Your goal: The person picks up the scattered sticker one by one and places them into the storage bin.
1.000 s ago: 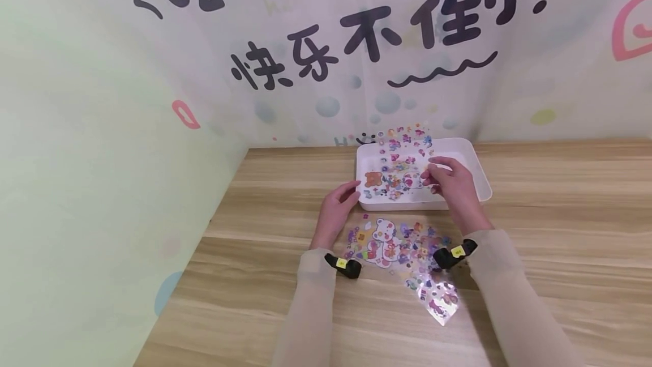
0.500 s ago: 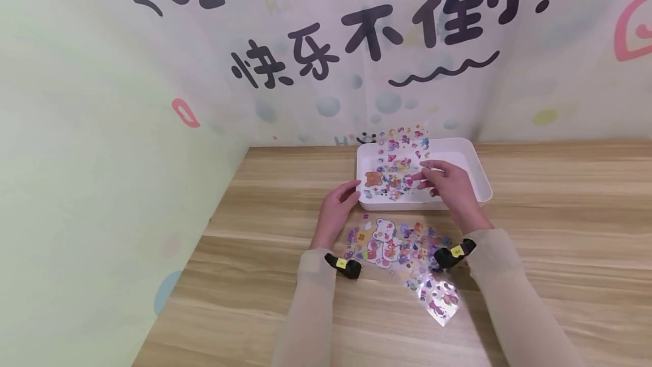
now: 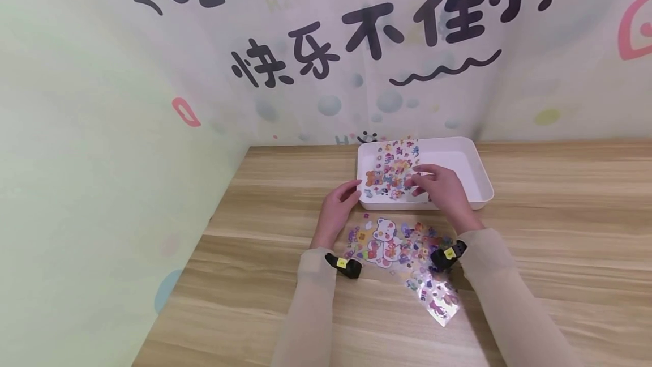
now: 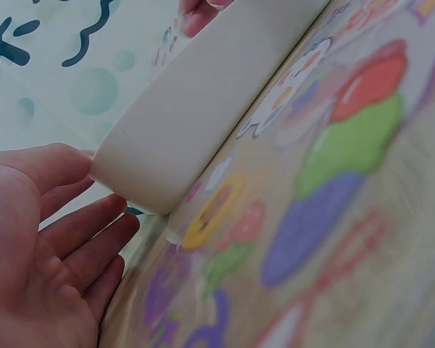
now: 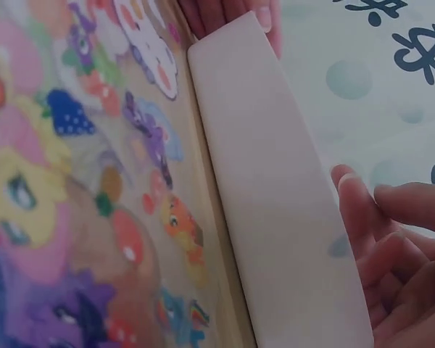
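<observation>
My left hand (image 3: pixel 338 207) touches the left end of the white tray (image 3: pixel 428 206) with its fingertips, its fingers fairly straight in the left wrist view. Inside the left part of the tray lie clear sticker sheets (image 3: pixel 391 162) printed with small colourful figures and an orange bear. Above the tray, at the right side of these sheets, is my right hand (image 3: pixel 447 192), thumb and index finger apart with nothing visible between them. In the right wrist view its loosely bent fingers (image 5: pixel 402 246) show behind the tray wall (image 5: pixel 268 159).
More clear sticker sheets (image 3: pixel 385 245), with a white bear and ponies, overlap on the wooden table (image 3: pixel 265 208) in front of the tray, between my forearms. One shiny corner (image 3: pixel 441 306) points toward me. A printed wall cloth (image 3: pixel 326 72) hangs right behind the tray.
The sticker sheet that stood up at the tray's back has come down lower into the tray. My right hand has moved slightly left and its fingers have spread; the left hand stays in place.
</observation>
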The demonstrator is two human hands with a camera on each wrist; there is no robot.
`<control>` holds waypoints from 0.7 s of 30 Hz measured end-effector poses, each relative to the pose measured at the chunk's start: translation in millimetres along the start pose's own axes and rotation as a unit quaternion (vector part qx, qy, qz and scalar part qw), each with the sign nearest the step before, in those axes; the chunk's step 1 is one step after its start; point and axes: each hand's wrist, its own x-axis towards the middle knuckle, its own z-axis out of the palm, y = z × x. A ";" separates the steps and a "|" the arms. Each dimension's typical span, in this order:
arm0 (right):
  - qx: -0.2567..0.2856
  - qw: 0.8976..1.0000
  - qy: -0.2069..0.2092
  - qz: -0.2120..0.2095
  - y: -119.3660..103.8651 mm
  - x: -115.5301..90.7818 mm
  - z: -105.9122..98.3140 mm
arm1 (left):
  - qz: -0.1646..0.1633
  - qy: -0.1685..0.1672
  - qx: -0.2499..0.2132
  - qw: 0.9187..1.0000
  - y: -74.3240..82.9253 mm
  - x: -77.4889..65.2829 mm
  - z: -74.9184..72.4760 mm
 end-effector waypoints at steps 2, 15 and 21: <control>-0.013 1.000 0.002 -0.001 3.9 3.7 2.0 | 0.000 0.001 0.001 1.000 -0.2 0.1 -0.1; -0.083 0.996 -0.006 -0.026 -6.7 -4.1 9.5 | -0.001 0.005 -0.006 1.000 -1.6 -0.6 1.2; -0.111 0.993 -0.013 -0.035 -9.2 -5.0 11.0 | -0.005 0.001 0.000 1.000 -1.6 0.0 1.0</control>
